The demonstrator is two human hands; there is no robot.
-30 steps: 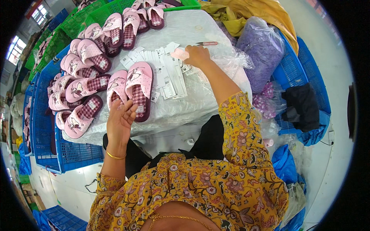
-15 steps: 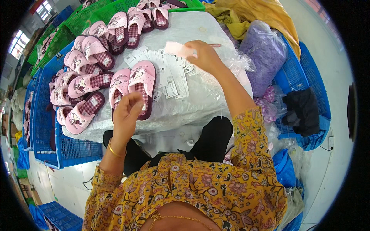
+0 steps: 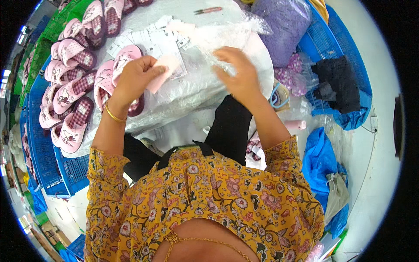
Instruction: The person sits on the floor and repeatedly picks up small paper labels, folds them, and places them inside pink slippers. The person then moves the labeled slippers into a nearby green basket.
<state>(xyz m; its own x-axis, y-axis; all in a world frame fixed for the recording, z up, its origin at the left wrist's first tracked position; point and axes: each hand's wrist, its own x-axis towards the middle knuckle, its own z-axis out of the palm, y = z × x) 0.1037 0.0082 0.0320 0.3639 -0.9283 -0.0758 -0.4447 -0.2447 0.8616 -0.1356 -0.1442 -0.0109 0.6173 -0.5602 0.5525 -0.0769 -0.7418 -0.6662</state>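
My left hand (image 3: pixel 134 79) pinches a thin pale pink slip (image 3: pixel 168 70) between thumb and fingers. Beneath and beside that hand lies a pair of pink slippers (image 3: pixel 126 59) with dark checked insoles, partly hidden by it. Over the plastic-covered table, my right hand (image 3: pixel 239 77) is held with fingers apart and nothing in it, slightly blurred. Printed white labels (image 3: pixel 150 38) spread beyond the left hand, and more pale pink slips (image 3: pixel 185 29) lie at their far right edge.
Several more pink slippers (image 3: pixel 74 94) line the table's left edge, by blue crates (image 3: pixel 50 174). A pair of thread snips (image 3: pixel 208 10) lies at the far side. A clear bag of purple material (image 3: pixel 279 30) and a black cloth (image 3: pixel 336 83) are on the right.
The pink slip has passed from my right hand to my left. My right hand has come nearer and opened. The view has shifted, so the table sits higher and further left.
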